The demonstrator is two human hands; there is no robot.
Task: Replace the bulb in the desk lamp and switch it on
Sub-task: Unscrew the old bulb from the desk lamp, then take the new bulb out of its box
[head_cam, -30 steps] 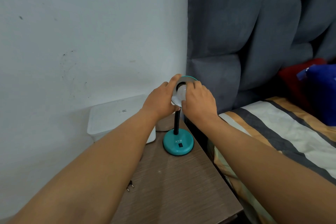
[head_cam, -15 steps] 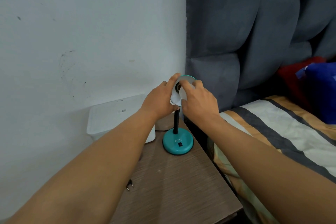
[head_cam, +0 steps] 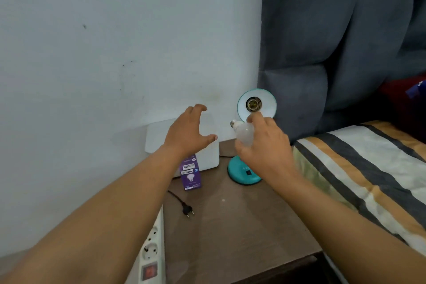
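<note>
While right hand [head_cam: 265, 145] grips bulb [head_cam: 244, 133] | left hand [head_cam: 186, 132] spread, empty | purple box [head_cam: 190, 174] reads "ecolink"

The purple bulb box [head_cam: 190, 173] reads "ECOLINK", printed twice, one upside down.

right hand [head_cam: 265, 145] wrapped round frosted bulb [head_cam: 244, 132], screw cap pointing left, bulb clear of the lamp; left hand [head_cam: 187, 132] open, fingers spread, holding nothing, just left of bulb; teal lamp shade [head_cam: 267, 101] faces camera, socket [head_cam: 253, 104] bare; teal base [head_cam: 239, 173] on brown table [head_cam: 242, 226]; purple bulb box [head_cam: 190, 174] stands left of base, against white box [head_cam: 207, 145]; loose black plug [head_cam: 188, 211] near side; white power strip [head_cam: 152, 249] at table's left edge; striped bed [head_cam: 368, 157] right
</note>
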